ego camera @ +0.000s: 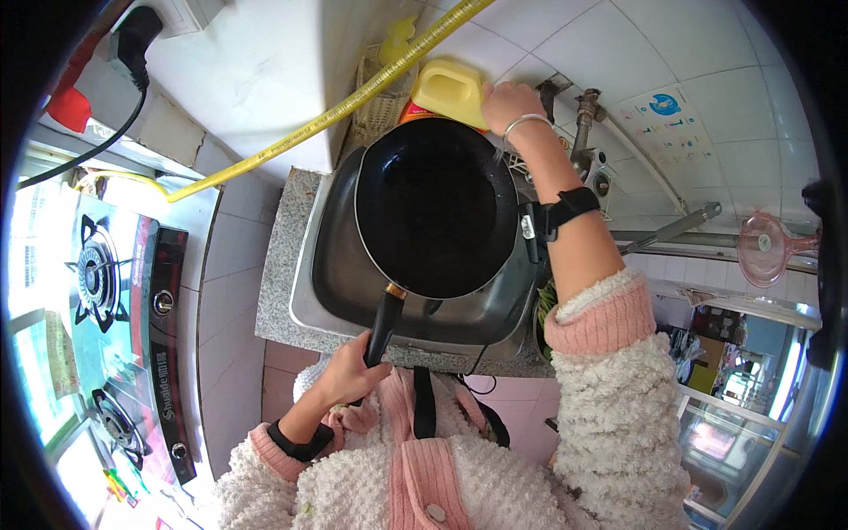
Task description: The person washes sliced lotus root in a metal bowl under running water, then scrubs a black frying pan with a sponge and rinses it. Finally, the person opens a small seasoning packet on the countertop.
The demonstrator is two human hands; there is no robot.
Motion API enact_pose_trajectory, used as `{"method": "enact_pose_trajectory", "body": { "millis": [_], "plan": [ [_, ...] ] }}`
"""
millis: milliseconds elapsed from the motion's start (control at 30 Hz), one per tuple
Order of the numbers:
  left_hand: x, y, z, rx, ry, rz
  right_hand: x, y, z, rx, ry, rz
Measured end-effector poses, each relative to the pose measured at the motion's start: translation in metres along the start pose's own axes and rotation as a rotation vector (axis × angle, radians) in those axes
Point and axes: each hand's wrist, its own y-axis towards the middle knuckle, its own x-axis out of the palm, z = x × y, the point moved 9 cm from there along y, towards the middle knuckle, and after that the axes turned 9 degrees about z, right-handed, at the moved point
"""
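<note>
My left hand (351, 374) is closed around the black handle of a frying pan (437, 209), which is over a metal sink basin (331, 291). The pan's dark inside faces up, with some water drops near its right edge. My right hand (513, 109) reaches past the pan to the back, beside a yellow plastic jug (450, 89). Its fingers are bent and partly hidden, so whether they grip the jug or something by the wall cannot be told. A thin stream, perhaps water, shows below that wrist.
A speckled stone counter (281, 278) surrounds the sink. A yellow hose (318, 122) crosses over the back left. The gas stove (162, 344) stands at the left. Pipes (583, 126) run along the tiled wall; green vegetables (546, 308) lie right of the sink.
</note>
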Motion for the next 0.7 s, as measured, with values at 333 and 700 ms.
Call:
{"method": "enact_pose_trajectory", "body": {
  "millis": [333, 700],
  "plan": [
    [-0.005, 0.005, -0.007, 0.047, -0.039, -0.013, -0.008, 0.005, 0.002, -0.019, 0.025, 0.184],
    [0.006, 0.013, -0.010, 0.051, -0.116, -0.041, 0.009, 0.019, -0.001, -0.108, -0.169, 0.147]
  ]
}}
